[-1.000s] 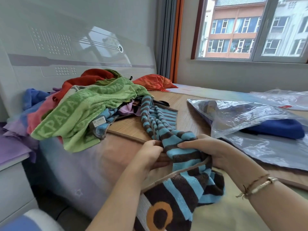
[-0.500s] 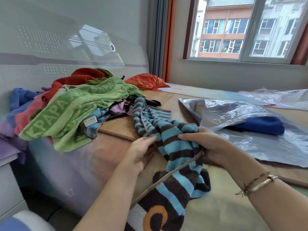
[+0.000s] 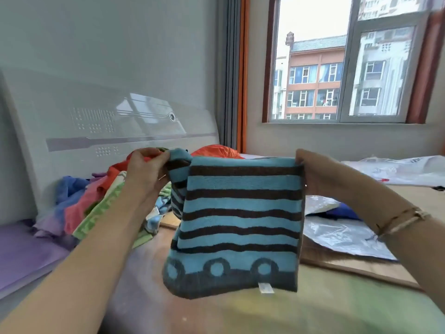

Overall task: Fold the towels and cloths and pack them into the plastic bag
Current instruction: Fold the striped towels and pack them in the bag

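Folding stage of a fold-and-pack task, seen from the head camera. The left hand point(image 3: 147, 169) and the right hand point(image 3: 313, 174) each pinch an upper corner of a blue-and-brown striped towel point(image 3: 238, 220), holding it spread and hanging upright in the air above the bed point(image 3: 265, 317); a row of ring motifs runs along its lower border, and a small white sewn-in tag point(image 3: 265, 288) hangs at the bottom edge, its print too blurred to read. By appearance the towel is stretched out for a first fold, so that this piece is judged barely begun. To the left, against the white headboard point(image 3: 115, 131), lies a heap of unfolded towels and cloths point(image 3: 96, 201) in blue, pink, red, lilac and green, which suggests that most of the work remains. The green towel point(image 3: 106, 208) in that heap carries woven pale lettering, largely hidden by the left forearm and not legible here; a small white label point(image 3: 154, 210) shows beside it, likewise unreadable. To the right, a clear plastic bag point(image 3: 337, 232) lies flat on the bed, well apart from the heap, with a dark blue cloth point(image 3: 344, 210) apparently inside it, so at least one item seems already packed. A second crumpled plastic bag point(image 3: 397, 169) lies farther back with faint red marks, not decipherable. An orange cloth point(image 3: 214, 151) sits behind the towel near the curtain.
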Tool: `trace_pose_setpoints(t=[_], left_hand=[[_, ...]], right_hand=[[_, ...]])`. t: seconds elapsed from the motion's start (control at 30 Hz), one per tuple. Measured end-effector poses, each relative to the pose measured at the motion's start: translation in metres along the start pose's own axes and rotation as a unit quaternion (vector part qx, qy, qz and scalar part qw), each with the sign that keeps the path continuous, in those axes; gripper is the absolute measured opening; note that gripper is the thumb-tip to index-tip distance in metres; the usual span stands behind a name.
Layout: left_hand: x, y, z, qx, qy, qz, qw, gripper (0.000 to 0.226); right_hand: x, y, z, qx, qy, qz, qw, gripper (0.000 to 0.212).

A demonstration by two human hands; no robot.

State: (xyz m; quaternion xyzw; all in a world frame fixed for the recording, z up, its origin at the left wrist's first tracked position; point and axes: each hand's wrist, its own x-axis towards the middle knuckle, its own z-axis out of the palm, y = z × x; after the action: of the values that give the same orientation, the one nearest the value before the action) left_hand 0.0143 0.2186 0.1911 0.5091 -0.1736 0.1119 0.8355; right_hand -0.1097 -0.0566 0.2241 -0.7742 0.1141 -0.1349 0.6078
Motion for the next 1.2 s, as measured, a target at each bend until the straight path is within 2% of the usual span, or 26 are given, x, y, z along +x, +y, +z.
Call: trace_pose_setpoints(t=[0.1, 0.17, 0.23, 0.33, 0.4, 0.43, 0.47, 0.5, 0.57, 0.67, 0.77, 0.83, 0.9, 0.97, 1.03, 1.07, 1.1, 1.13, 1.2], left_hand=[[0.005, 0.040, 0.000, 0.045, 0.007, 0.049, 0.998, 0.014], [0.007, 0.057, -0.003, 0.079, 0.011, 0.061, 0.995, 0.018], [0.009, 0.066, -0.007, 0.101, 0.018, 0.055, 0.993, 0.024], [0.016, 0.068, -0.017, 0.162, 0.008, 0.026, 0.986, 0.026], [0.017, 0.066, -0.024, 0.181, -0.045, -0.028, 0.982, 0.020], [0.017, 0.064, -0.029, 0.188, -0.089, -0.054, 0.977, 0.030], [0.017, 0.062, -0.033, 0.205, -0.137, -0.080, 0.966, 0.049], [0.018, 0.061, -0.038, 0.243, -0.178, -0.098, 0.948, 0.064], [0.018, 0.057, -0.043, 0.348, -0.231, -0.128, 0.899, 0.072], [0.022, 0.049, -0.049, 0.493, -0.281, -0.150, 0.810, 0.067], [0.024, 0.039, -0.048, 0.583, -0.345, -0.181, 0.713, 0.056], [0.032, 0.028, -0.047, 0.642, -0.362, -0.179, 0.652, 0.044], [0.047, 0.013, -0.047, 0.710, -0.342, -0.127, 0.602, 0.027], [0.064, -0.007, -0.045, 0.776, -0.288, -0.046, 0.558, 0.018], [0.084, -0.032, -0.041, 0.834, -0.212, 0.045, 0.508, 0.022], [0.093, -0.045, -0.039, 0.843, -0.166, 0.078, 0.506, 0.026], [0.101, -0.055, -0.034, 0.835, -0.124, 0.097, 0.527, 0.026], [0.109, -0.065, -0.030, 0.811, -0.087, 0.111, 0.567, 0.026], [0.128, -0.086, -0.020, 0.735, -0.037, 0.102, 0.669, 0.025]], right_hand=[[-0.010, -0.025, -0.014, 0.001, 0.018, -0.071, 0.997, 0.014], [-0.014, -0.034, -0.019, 0.049, 0.046, -0.109, 0.992, 0.010], [-0.014, -0.036, -0.023, 0.110, 0.080, -0.137, 0.981, 0.004], [-0.008, -0.030, -0.028, 0.172, 0.109, -0.147, 0.968, 0.012], [-0.002, -0.023, -0.029, 0.198, 0.122, -0.140, 0.963, 0.015], [0.001, -0.020, -0.030, 0.209, 0.126, -0.132, 0.961, 0.017], [0.004, -0.017, -0.031, 0.219, 0.127, -0.119, 0.960, 0.021], [0.007, -0.014, -0.030, 0.224, 0.120, -0.105, 0.961, 0.024], [0.012, -0.007, -0.028, 0.213, 0.083, -0.083, 0.970, 0.035], [0.019, 0.002, -0.021, 0.139, 0.027, -0.074, 0.987, 0.046], [0.031, 0.012, -0.009, -0.053, 0.042, -0.085, 0.994, 0.039], [0.045, 0.022, -0.001, -0.238, 0.087, -0.118, 0.960, 0.027], [0.060, 0.030, 0.008, -0.363, 0.108, -0.150, 0.913, 0.017], [0.077, 0.038, 0.016, -0.450, 0.121, -0.145, 0.873, 0.009], [0.097, 0.045, 0.022, -0.493, 0.127, -0.125, 0.852, 0.004], [0.110, 0.049, 0.025, -0.476, 0.124, -0.114, 0.863, 0.003], [0.123, 0.052, 0.028, -0.429, 0.123, -0.099, 0.889, 0.002], [0.139, 0.053, 0.031, -0.370, 0.128, -0.072, 0.917, 0.003], [0.176, 0.052, 0.034, -0.261, 0.161, -0.018, 0.952, 0.022]])
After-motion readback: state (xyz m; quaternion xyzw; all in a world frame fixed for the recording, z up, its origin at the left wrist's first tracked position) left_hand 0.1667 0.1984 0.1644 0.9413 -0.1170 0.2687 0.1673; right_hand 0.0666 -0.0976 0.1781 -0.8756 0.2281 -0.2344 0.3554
